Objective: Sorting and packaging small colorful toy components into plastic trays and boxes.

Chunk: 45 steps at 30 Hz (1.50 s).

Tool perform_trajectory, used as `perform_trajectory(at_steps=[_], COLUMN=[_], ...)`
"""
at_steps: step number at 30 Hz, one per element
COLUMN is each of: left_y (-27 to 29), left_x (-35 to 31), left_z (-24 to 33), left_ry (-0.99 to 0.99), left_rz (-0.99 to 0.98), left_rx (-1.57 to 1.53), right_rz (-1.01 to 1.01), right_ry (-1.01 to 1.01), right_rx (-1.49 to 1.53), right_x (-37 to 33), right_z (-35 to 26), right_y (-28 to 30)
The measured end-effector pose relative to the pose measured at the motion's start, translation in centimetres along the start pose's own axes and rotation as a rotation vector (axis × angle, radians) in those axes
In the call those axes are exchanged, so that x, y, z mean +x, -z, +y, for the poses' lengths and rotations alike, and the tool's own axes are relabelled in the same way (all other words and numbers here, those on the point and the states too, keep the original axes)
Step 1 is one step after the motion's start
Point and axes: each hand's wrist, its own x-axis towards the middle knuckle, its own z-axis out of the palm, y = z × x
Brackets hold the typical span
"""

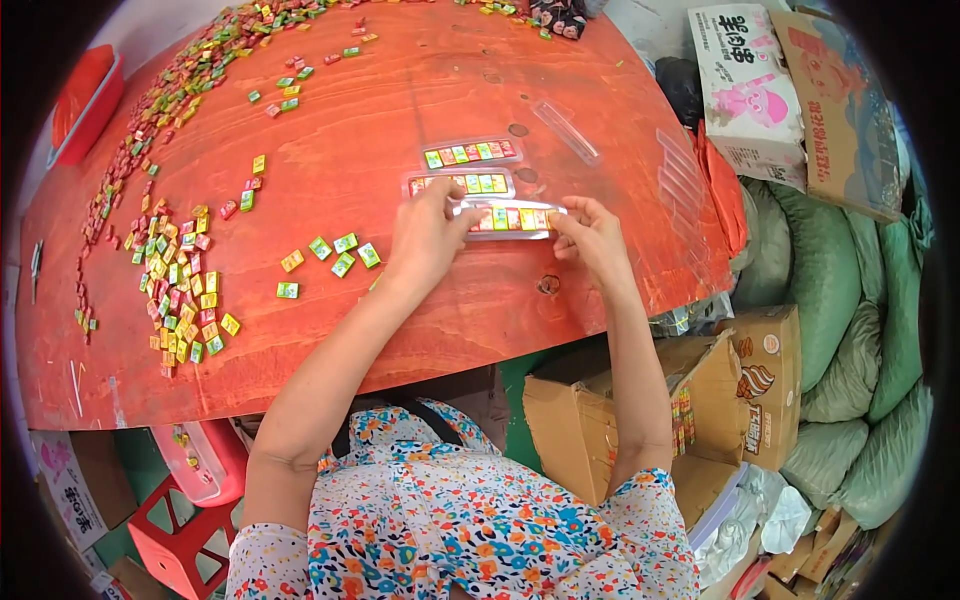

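Head view: on the red desk (470, 310), the right hand's (597, 243) thumb and forefinger pinch the right end of the nearest clear plastic tray (500, 236), filled with a row of small multicoloured packets. The left hand (422, 235) has its thumb at the left end; whether its fingers grip, I cannot tell. Two filled trays, a middle tray (511, 183) and a far tray (516, 146), lie just beyond; loose packets (185, 292) are heaped leftward.

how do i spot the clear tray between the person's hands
On the big red table, find the left hand and right hand. Between them is a clear tray holding one row of small colourful packs. Unlike the two similar filled trays beyond it, this one is nearest the floral shirt.
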Motion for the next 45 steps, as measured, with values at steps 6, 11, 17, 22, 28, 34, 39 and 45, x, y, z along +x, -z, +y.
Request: perform_trajectory(at_steps=[6,11,17,22,28,34,39,45], left_y=[3.5,4.6,5.0,4.1,2.4,2.3,3.0,1.1], left_x=[3.0,3.6,2.8,5.4,9.9,8.2,6.7,4.9], left_z=[-0.3,-4.1,-2.0,-0.1,-6.2,-3.8,-0.9,-0.3], left_ry=[0.09,-0.162,0.231,0.121,-0.065,0.122,0.276,0.215], left_rz=[0.094,0.213,-0.013,0.045,0.21,0.082,-0.032,-0.179], left_rx=[-0.003,0.663,0.077,0.018,0.535,0.304,-0.094,-0.339], right_rz=[-0.037,-0.004,-0.089,-0.062,0.01,-0.014,-0.111,-0.099], right_ry=[0.086,0.142,0.0,0.142,0.038,-0.048,-0.106,0.004], right_rx=[0.05,-0.274,-0.071,-0.067,-0.303,-0.184,0.047,0.209], right_x=[2.5,4.3,3.4,7.1,9.8,8.8,8.1,2.7], right_z=[-2.9,-2.8,-3.0,-4.9,-5.3,-4.5,-2.7,-1.7], right_y=[-3.7,-5.9,-5.0,-3.1,-6.7,-5.7,-3.2,-0.2])
